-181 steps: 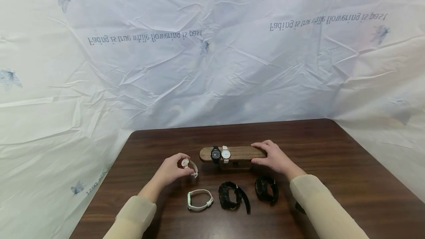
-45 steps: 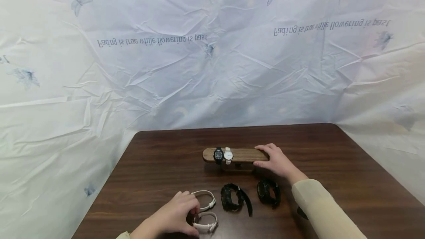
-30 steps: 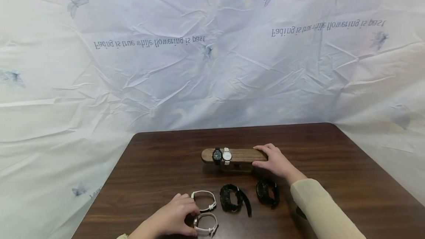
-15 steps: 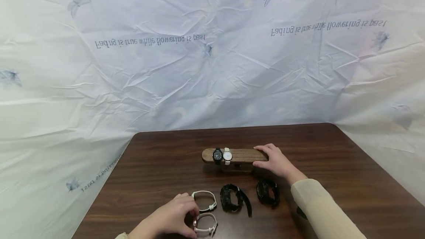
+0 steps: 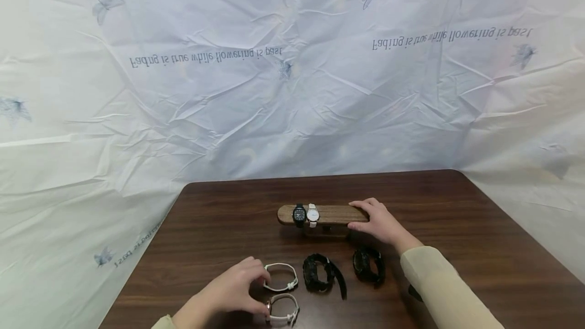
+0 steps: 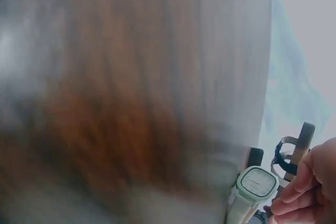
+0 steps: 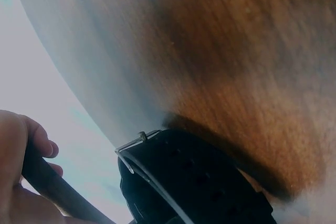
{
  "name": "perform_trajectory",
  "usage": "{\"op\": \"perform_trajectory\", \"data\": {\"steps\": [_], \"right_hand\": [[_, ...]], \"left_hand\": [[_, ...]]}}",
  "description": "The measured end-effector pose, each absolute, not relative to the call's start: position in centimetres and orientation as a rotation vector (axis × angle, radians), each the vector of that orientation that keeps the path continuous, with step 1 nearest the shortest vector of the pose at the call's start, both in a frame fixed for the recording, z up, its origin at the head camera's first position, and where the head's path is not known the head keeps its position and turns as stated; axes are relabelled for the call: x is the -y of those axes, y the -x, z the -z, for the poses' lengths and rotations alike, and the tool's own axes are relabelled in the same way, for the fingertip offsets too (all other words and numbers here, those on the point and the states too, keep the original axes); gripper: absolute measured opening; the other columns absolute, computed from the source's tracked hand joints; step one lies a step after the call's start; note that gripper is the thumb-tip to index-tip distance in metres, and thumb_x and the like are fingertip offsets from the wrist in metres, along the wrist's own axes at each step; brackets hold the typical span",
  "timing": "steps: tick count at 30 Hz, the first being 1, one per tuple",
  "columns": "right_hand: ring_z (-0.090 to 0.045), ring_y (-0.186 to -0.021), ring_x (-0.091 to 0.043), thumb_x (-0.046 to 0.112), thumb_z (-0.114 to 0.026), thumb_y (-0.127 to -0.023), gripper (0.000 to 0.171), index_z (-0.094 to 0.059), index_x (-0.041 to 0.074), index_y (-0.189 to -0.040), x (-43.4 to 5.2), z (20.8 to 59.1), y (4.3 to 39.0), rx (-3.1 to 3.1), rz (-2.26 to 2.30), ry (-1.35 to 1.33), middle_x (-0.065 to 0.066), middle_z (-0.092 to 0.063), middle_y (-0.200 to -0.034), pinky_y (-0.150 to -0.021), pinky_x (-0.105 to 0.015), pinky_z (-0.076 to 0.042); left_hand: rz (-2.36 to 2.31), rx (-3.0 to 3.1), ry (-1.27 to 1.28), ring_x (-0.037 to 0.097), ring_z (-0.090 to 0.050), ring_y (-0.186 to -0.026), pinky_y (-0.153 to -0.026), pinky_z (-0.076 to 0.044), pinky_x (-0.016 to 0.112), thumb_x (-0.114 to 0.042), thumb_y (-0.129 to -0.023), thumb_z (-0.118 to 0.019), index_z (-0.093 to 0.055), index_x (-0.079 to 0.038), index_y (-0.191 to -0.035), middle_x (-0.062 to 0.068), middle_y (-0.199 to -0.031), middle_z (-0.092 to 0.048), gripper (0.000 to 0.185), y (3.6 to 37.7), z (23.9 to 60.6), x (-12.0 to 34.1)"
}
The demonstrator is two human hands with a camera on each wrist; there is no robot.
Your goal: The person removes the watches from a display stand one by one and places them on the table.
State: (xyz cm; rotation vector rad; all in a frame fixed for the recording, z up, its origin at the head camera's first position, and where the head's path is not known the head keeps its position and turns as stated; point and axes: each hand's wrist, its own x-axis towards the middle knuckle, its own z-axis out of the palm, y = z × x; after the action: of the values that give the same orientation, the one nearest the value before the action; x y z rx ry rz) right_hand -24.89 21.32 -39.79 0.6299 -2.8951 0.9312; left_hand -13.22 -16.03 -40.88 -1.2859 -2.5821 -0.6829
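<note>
Head view has my left hand (image 5: 230,288) hovering low at the near edge of the table (image 5: 219,227), fingers loosely curled and holding nothing, fingertips right beside the pale watch with the rose-gold case (image 5: 281,309), which lies flat in front of the wooden watch stand (image 5: 335,214). Can't quite tell if my thumb is actually touching it or just next to it. My right hand (image 5: 379,222) is wrapped over the right end of that stand, fingers curled round the bar.

On the stand, toward its left end, sit a black watch (image 5: 299,214) and a white watch (image 5: 313,214), side by side and touching. In front of the stand there's a row on the table: a mint-white watch (image 5: 280,276) just behind the pale one, then a black strap watch (image 5: 322,274) in the middle, then another black watch (image 5: 368,264) close to my right sleeve (image 5: 439,288).

Left wrist view is mostly blur, but the mint-white watch face shows near my fingers (image 6: 307,187).
</note>
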Motion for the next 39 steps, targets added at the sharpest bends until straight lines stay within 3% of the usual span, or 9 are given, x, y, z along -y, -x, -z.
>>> {"op": "perform_trajectory", "data": {"steps": [12,31,39], "right_hand": [[-0.036,-0.108,-0.028,0.058,-0.057,-0.071,0.066,-0.043,0.027,-0.127,-21.4,39.8,25.0,2.891,-0.924,-0.64,-0.004,-0.039,-0.117,-0.079,-0.049,-0.037],[-0.036,-0.106,-0.028,0.056,-0.058,-0.071,0.066,-0.044,0.024,-0.127,-22.0,39.6,24.4,2.889,-0.933,-0.678,-0.004,-0.039,-0.115,-0.078,-0.048,-0.037],[-0.037,-0.105,-0.027,0.056,-0.058,-0.071,0.063,-0.044,0.028,-0.126,-22.8,39.5,23.8,2.895,-0.936,-0.703,-0.003,-0.039,-0.115,-0.077,-0.047,-0.038]], "left_hand": [[0.763,2.638,1.161,0.007,-0.048,-0.081,-0.069,-0.042,0.02,-0.05,-0.062,-0.07,-0.059,-0.018,-0.096,-0.013,-0.09,-0.052,0.048,14.5,39.4,16.5],[0.898,2.715,0.924,0.002,-0.047,-0.082,-0.07,-0.044,0.03,-0.049,-0.064,-0.07,-0.057,-0.028,-0.102,-0.015,-0.093,-0.053,0.046,15.0,38.7,16.3],[0.873,2.747,0.833,0.013,-0.051,-0.087,-0.073,-0.043,0.03,-0.052,-0.068,-0.065,-0.057,-0.023,-0.107,-0.009,-0.098,-0.055,0.05,14.8,37.7,15.3]]}}
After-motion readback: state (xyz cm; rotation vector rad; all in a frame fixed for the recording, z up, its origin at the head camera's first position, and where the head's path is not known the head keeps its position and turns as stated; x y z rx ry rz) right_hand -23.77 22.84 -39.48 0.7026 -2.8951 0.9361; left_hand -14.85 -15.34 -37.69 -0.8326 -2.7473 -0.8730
